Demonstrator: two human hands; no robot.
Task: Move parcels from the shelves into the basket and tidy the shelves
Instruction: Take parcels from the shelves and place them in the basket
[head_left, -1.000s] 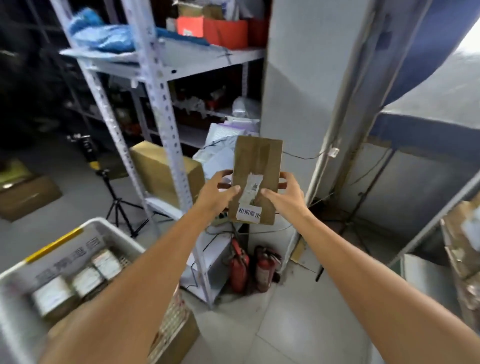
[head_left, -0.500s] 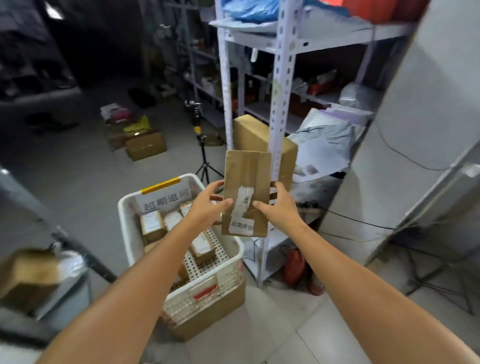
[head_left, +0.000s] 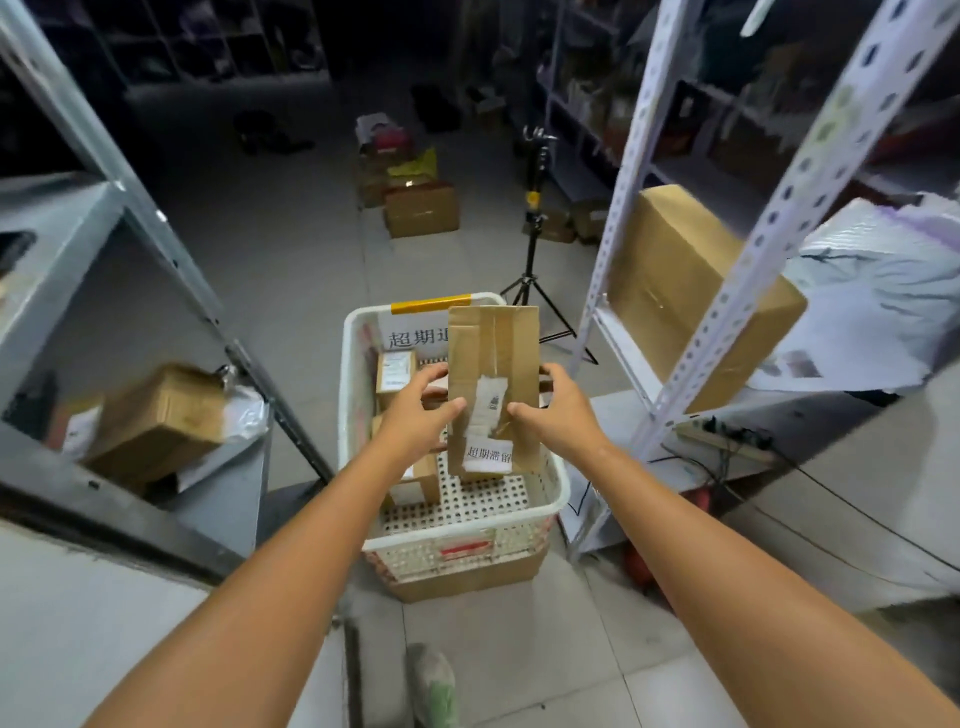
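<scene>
A flat brown cardboard parcel (head_left: 493, 358) with white labels stands upright between both hands, directly above the white perforated basket (head_left: 358, 338). My left hand (head_left: 415, 410) grips its left edge and my right hand (head_left: 558, 410) grips its right edge. The basket sits on a cardboard box on the floor and holds several small labelled parcels (head_left: 396, 371). The held parcel hides part of the basket's inside.
A white metal shelf (head_left: 810, 171) on the right carries a large brown box (head_left: 685, 280) and grey mailer bags (head_left: 878, 306). A grey shelf (head_left: 78, 244) on the left holds a box (head_left: 161, 421). A tripod (head_left: 532, 228) stands behind the basket. Boxes (head_left: 421, 210) lie on the far floor.
I have turned left from the right shelf toward the basket. Both hands carried the parcel along, and it now hangs over the basket instead of in front of the shelf.
</scene>
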